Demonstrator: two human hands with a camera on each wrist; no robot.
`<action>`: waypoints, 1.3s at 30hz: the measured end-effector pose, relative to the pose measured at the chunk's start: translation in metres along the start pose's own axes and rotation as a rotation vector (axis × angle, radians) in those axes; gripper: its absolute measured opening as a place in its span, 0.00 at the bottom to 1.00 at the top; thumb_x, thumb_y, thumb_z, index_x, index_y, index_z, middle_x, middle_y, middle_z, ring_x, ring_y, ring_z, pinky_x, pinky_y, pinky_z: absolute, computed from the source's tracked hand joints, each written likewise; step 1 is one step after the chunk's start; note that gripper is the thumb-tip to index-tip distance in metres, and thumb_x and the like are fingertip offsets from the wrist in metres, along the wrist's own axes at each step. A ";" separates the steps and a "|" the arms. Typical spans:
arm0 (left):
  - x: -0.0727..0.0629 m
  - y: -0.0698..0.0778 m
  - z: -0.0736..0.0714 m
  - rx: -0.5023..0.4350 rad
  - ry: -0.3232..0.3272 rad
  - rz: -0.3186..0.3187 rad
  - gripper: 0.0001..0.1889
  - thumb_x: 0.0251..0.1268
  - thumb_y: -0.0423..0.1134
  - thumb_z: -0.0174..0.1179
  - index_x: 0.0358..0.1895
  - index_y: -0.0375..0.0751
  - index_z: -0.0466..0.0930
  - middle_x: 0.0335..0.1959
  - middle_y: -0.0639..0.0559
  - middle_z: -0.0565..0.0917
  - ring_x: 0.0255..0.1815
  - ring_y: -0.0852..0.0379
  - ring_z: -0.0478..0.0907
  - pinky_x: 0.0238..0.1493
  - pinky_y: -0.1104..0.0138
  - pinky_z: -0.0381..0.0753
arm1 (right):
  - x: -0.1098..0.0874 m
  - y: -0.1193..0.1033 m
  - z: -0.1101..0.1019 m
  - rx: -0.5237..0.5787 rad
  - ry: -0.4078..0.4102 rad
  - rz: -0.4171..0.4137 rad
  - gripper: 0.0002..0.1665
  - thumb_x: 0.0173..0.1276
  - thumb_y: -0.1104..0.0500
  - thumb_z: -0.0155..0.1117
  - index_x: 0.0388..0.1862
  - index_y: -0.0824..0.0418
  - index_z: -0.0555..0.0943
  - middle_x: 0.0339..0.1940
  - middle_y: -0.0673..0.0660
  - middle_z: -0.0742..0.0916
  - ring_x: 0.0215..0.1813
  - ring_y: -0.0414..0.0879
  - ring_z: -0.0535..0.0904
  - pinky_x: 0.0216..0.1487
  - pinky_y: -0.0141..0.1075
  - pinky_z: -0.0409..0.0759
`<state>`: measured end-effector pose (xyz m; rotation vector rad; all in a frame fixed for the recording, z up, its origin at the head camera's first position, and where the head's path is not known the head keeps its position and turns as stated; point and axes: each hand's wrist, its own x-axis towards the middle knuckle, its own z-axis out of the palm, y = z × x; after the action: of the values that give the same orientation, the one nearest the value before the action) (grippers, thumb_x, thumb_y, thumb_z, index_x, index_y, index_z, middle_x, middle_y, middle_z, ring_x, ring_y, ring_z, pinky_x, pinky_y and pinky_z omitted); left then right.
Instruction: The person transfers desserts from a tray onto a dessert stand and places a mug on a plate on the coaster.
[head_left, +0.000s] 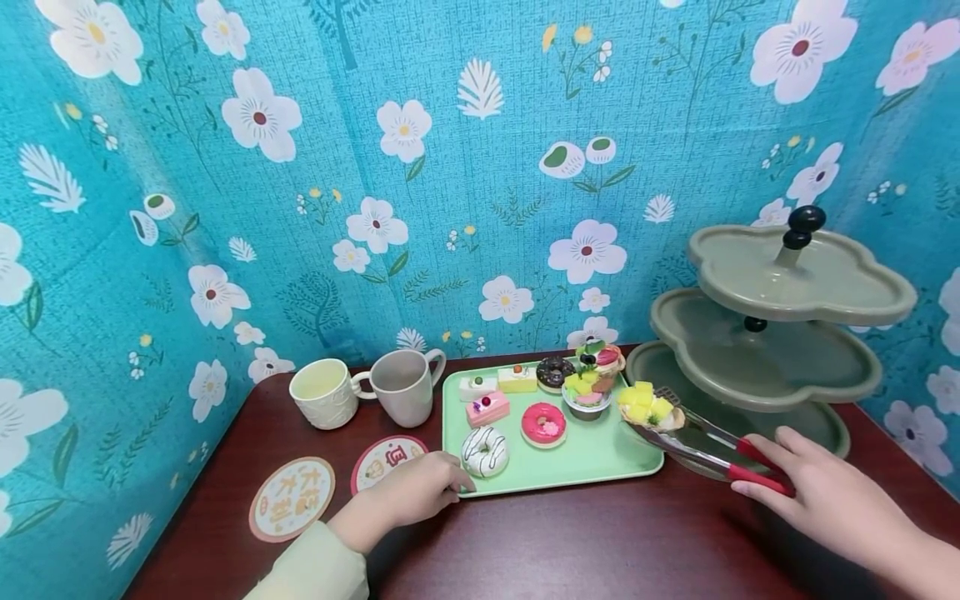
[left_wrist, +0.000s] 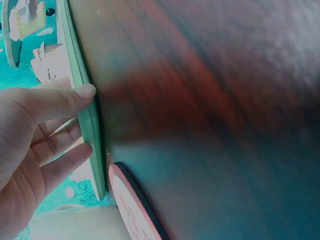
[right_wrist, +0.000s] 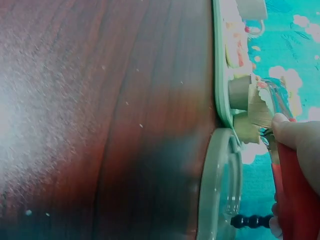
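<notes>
My left hand [head_left: 416,492] holds the front left corner of a light green tray [head_left: 577,468]; in the left wrist view the thumb and fingers pinch the tray's rim [left_wrist: 89,122]. My right hand [head_left: 825,487] grips metal tongs with red handles [head_left: 761,481]. Between the tong tips is a tart topped with yellow fruit cubes [head_left: 645,407], raised over the tray's right end. On the tray lie a white striped donut [head_left: 484,452], a pink donut [head_left: 543,425], a dark donut [head_left: 555,373], several cake slices, a fruit cup [head_left: 587,400] and another fruit tart [head_left: 604,358].
A grey-green three-tier stand [head_left: 765,342] with a black knob stands right of the tray. Left of the tray are a cream mug [head_left: 324,400], a grey mug [head_left: 402,396] and two round coasters, one orange-rimmed [head_left: 292,500], one red-rimmed [head_left: 382,458]. A floral curtain hangs behind.
</notes>
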<state>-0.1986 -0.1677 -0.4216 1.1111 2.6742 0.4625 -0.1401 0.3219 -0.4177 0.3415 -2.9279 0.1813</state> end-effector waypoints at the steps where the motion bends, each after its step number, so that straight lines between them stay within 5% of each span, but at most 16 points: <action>1: 0.000 0.000 0.000 0.001 0.000 -0.001 0.13 0.63 0.24 0.67 0.44 0.44 0.92 0.40 0.57 0.87 0.44 0.67 0.80 0.48 0.70 0.81 | 0.001 0.001 -0.001 -0.003 0.000 0.004 0.41 0.56 0.41 0.81 0.55 0.71 0.83 0.30 0.51 0.72 0.28 0.44 0.67 0.25 0.35 0.68; 6: 0.000 -0.001 0.001 -0.002 -0.002 -0.003 0.12 0.63 0.24 0.67 0.45 0.44 0.92 0.39 0.57 0.87 0.40 0.67 0.79 0.45 0.71 0.81 | 0.003 0.008 -0.004 -0.003 0.030 0.010 0.41 0.54 0.42 0.82 0.52 0.74 0.83 0.34 0.56 0.78 0.31 0.47 0.74 0.27 0.42 0.79; 16: 0.001 -0.003 0.003 -0.012 -0.006 0.000 0.13 0.63 0.24 0.67 0.45 0.45 0.92 0.39 0.58 0.87 0.41 0.66 0.79 0.46 0.71 0.81 | 0.010 0.019 -0.003 -0.007 0.092 0.047 0.42 0.52 0.39 0.82 0.46 0.75 0.84 0.37 0.64 0.81 0.37 0.60 0.79 0.36 0.58 0.83; 28: 0.001 -0.002 0.001 -0.017 -0.015 -0.003 0.13 0.63 0.24 0.67 0.45 0.45 0.92 0.40 0.58 0.87 0.42 0.67 0.80 0.47 0.71 0.81 | 0.015 0.037 0.008 -0.023 0.203 -0.021 0.39 0.49 0.46 0.84 0.52 0.70 0.82 0.38 0.63 0.81 0.36 0.58 0.79 0.31 0.54 0.81; 33: 0.001 -0.003 0.001 -0.009 -0.024 0.002 0.12 0.64 0.25 0.67 0.45 0.44 0.92 0.40 0.58 0.87 0.42 0.67 0.80 0.46 0.72 0.81 | 0.021 0.040 0.008 -0.009 0.162 0.028 0.33 0.51 0.46 0.83 0.44 0.71 0.84 0.34 0.60 0.81 0.33 0.56 0.77 0.33 0.54 0.81; 39: 0.002 -0.001 -0.001 0.011 -0.019 0.021 0.12 0.63 0.25 0.68 0.45 0.44 0.91 0.40 0.57 0.87 0.40 0.69 0.78 0.45 0.73 0.80 | 0.028 0.045 0.010 -0.007 0.160 0.025 0.25 0.54 0.47 0.82 0.34 0.66 0.84 0.25 0.52 0.76 0.27 0.48 0.69 0.27 0.42 0.70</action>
<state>-0.2010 -0.1674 -0.4218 1.1418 2.6546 0.4394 -0.1788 0.3576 -0.4261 0.2757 -2.7748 0.1928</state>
